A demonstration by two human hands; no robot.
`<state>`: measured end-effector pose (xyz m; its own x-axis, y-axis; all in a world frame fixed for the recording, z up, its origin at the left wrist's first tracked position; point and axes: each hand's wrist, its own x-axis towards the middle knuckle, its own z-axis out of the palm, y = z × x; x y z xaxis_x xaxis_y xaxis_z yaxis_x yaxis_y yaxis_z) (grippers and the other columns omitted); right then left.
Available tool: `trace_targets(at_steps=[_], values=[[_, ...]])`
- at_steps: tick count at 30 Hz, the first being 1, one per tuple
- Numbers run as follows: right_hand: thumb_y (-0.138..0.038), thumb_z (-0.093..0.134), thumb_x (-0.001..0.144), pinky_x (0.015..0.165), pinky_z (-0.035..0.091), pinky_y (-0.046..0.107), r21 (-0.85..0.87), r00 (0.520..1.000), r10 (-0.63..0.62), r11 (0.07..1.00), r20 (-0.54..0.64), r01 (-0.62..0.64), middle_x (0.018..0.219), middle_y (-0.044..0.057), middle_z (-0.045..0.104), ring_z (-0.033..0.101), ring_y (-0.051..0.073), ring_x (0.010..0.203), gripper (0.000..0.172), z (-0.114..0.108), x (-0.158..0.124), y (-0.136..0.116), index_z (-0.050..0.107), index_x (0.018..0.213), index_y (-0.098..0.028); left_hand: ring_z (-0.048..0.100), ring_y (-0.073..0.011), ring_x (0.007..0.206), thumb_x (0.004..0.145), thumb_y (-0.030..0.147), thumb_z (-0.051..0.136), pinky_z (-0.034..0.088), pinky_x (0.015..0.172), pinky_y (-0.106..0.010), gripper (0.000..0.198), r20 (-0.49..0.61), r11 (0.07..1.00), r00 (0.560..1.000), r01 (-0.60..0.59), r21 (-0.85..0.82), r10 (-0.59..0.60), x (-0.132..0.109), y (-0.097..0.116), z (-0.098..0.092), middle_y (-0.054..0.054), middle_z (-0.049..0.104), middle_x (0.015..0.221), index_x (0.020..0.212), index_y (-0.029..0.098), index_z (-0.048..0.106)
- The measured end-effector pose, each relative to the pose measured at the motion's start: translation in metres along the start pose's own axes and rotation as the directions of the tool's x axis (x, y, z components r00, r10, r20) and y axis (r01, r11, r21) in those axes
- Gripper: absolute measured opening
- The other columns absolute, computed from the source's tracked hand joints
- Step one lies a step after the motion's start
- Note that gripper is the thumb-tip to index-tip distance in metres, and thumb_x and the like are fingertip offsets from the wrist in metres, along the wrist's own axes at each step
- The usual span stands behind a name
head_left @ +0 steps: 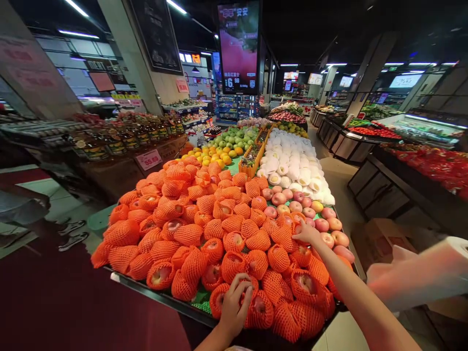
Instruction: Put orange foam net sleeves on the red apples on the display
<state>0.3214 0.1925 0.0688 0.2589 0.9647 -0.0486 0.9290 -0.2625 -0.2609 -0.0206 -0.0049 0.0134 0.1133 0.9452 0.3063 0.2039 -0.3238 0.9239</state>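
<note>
Apples in orange foam nets (188,234) are heaped across the front of a fruit stand. My right hand (306,232) reaches to the right side of the heap, its fingers closed on a netted apple (298,219) beside the bare apples. Low at the front edge, my left hand (236,302) rests over the netted apples, fingers loosely bent and apart. Next to its fingertips sits a netted apple (259,307) with its reddish top showing. Part of the fruit under the left hand is hidden.
Bare red apples (321,224) lie right of the heap, with white-netted fruit (292,156) behind. Yellow fruit (212,156) and green fruit (234,138) are farther back. A plastic bag roll (424,273) stands at right. A person's legs (47,229) show at left.
</note>
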Motion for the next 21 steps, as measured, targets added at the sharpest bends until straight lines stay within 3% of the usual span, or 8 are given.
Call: trace_targets(at_steps=[4,7,10,15,21], values=[[-0.056,0.075,0.07,0.095,0.047,0.041,-0.093,0.996,0.003,0.996,0.09,0.006,0.138,0.023,0.058,0.057,0.038,0.126,0.098,0.009,0.008,0.006,0.037,0.148,-0.01,0.067,-0.0226,0.093,0.103,0.035,0.041,0.054,0.08,-0.033,0.031,-0.009,0.997,0.999,-0.043,0.065,0.044,-0.002,-0.006,0.002,-0.011,0.065,0.102,0.089,0.02,0.066],[-0.054,0.066,0.079,0.114,0.031,0.05,-0.164,0.997,0.052,0.986,0.059,-0.042,0.158,0.028,0.034,0.026,0.042,0.151,0.098,0.021,0.003,0.007,0.027,0.155,-0.004,0.067,-0.0215,0.094,0.103,0.032,0.042,0.055,0.08,-0.033,0.029,-0.013,0.994,0.998,-0.066,0.084,0.068,-0.001,-0.004,0.007,-0.01,0.065,0.102,0.09,0.02,0.066],[-0.052,0.056,0.086,0.12,0.017,0.055,-0.205,0.995,0.1,0.974,0.017,-0.094,0.168,0.025,0.012,0.002,0.039,0.157,0.097,0.032,-0.002,0.005,0.015,0.16,-0.005,0.068,-0.021,0.094,0.103,0.03,0.043,0.056,0.081,-0.033,0.027,0.003,0.991,0.996,-0.089,0.095,0.089,0.0,0.0,0.01,-0.01,0.065,0.103,0.092,0.02,0.066],[-0.058,0.049,0.084,0.122,0.015,0.055,-0.214,0.989,0.142,0.966,-0.031,-0.146,0.17,0.02,0.003,-0.003,0.036,0.157,0.102,0.041,0.003,0.004,0.006,0.161,-0.009,0.069,-0.0209,0.093,0.101,0.028,0.045,0.057,0.081,-0.033,0.025,0.017,0.987,0.994,-0.11,0.12,0.109,0.0,0.002,0.008,-0.011,0.066,0.104,0.092,0.02,0.067],[-0.062,0.043,0.082,0.121,0.014,0.058,-0.165,0.983,0.115,0.976,-0.145,-0.139,0.17,0.018,-0.003,-0.006,0.037,0.157,0.103,0.049,0.003,0.007,0.002,0.162,-0.01,0.07,-0.0206,0.093,0.1,0.025,0.047,0.057,0.082,-0.033,0.022,-0.077,0.975,0.988,-0.116,0.19,0.132,-0.007,0.0,-0.003,-0.009,0.067,0.104,0.09,0.021,0.067]])
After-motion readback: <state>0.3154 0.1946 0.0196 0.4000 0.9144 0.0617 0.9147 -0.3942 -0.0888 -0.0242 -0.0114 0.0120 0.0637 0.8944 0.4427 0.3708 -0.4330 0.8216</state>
